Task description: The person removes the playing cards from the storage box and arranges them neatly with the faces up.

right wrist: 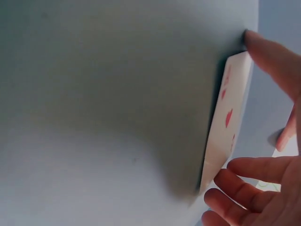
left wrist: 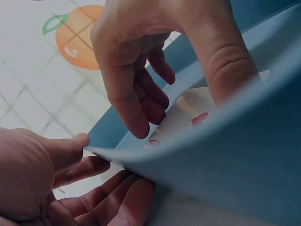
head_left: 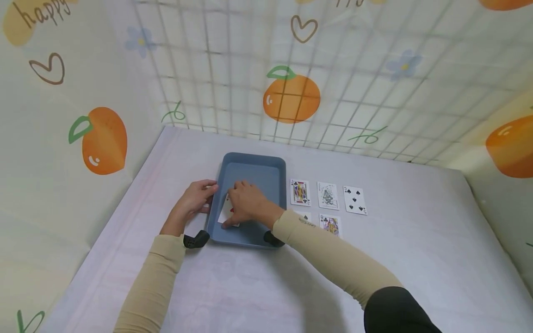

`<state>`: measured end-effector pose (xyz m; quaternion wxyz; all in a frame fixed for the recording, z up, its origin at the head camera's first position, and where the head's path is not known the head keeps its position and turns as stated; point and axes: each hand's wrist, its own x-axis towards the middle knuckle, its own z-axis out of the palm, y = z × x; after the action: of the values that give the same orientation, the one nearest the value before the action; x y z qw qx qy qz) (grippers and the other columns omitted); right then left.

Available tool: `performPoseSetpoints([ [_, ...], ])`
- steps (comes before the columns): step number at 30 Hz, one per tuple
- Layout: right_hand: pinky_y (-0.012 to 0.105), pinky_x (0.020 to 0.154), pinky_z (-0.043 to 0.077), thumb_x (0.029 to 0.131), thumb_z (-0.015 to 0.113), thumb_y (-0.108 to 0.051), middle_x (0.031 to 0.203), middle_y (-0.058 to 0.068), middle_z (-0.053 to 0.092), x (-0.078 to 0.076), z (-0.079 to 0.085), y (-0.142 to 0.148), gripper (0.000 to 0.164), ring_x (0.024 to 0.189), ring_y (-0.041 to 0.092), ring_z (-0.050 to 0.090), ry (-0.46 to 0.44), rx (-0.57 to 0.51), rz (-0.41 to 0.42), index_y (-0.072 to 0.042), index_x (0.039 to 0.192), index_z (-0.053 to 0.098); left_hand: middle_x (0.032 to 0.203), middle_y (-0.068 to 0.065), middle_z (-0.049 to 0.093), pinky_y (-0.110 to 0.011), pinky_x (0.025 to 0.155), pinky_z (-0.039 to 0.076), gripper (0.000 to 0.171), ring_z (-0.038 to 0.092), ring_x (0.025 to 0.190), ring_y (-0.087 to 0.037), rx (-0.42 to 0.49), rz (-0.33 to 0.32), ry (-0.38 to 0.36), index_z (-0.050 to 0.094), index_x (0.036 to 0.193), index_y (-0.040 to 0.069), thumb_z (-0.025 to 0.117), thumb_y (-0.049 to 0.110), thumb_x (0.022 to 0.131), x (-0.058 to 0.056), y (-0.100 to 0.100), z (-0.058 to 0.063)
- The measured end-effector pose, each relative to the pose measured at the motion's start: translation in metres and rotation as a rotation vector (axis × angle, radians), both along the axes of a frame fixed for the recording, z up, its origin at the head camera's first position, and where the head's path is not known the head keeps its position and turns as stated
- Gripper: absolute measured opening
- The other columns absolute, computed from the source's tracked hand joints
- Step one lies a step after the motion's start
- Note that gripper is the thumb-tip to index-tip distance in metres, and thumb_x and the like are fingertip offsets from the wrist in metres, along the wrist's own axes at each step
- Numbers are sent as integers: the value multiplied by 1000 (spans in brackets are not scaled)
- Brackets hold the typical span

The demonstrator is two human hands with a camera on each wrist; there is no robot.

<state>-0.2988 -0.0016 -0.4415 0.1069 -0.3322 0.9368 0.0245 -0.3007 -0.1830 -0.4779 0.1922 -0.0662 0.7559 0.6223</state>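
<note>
The blue tray [head_left: 260,175] lies on the white-covered table. My left hand [head_left: 193,201] grips the tray's left wall, its thumb on the rim and its fingers outside, as the left wrist view shows. Inside the tray, at the left side, is a playing card [right wrist: 225,117], a red-suit ace lying face up. My right hand [head_left: 250,203] reaches over it and spans its length. The thumb is at one end of the card and the fingertips [right wrist: 225,178] are at the other. Part of the card is hidden under this hand in the head view.
Face-up cards lie in two rows right of the tray: a jack [head_left: 300,192], a joker-like card [head_left: 328,195] and a five of spades [head_left: 355,200] behind, a queen [head_left: 330,225] and a partly hidden card [head_left: 306,215] in front. A printed curtain [head_left: 233,92] hangs behind.
</note>
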Motion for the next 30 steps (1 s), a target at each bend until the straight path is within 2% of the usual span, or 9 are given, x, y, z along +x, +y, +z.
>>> performPoseSetpoints([
  [15, 40, 87, 48, 69, 80, -65, 110, 7, 58, 1, 4, -4, 69, 99, 23, 50, -40, -33, -8, -10, 111, 69, 132, -23, 58, -45, 81, 57, 46, 62, 111, -33, -14, 7, -4, 44, 147, 4, 50, 23, 106, 1, 0, -1],
  [22, 40, 94, 45, 70, 81, -60, 114, 8, 57, -1, 14, 8, 79, 101, 22, 49, -38, -16, -16, -6, 125, 63, 138, -24, 54, -44, 81, 57, 47, 59, 117, -36, 2, 1, -4, 42, 148, 3, 49, 21, 106, 1, 4, 1],
  [30, 43, 93, 43, 72, 81, -55, 123, 9, 55, -1, 34, 31, 79, 106, 23, 48, -41, -12, -4, -7, 131, 60, 139, -25, 52, -46, 83, 57, 48, 58, 117, -35, 13, -4, -8, 39, 150, 3, 48, 22, 106, 2, 2, -1],
])
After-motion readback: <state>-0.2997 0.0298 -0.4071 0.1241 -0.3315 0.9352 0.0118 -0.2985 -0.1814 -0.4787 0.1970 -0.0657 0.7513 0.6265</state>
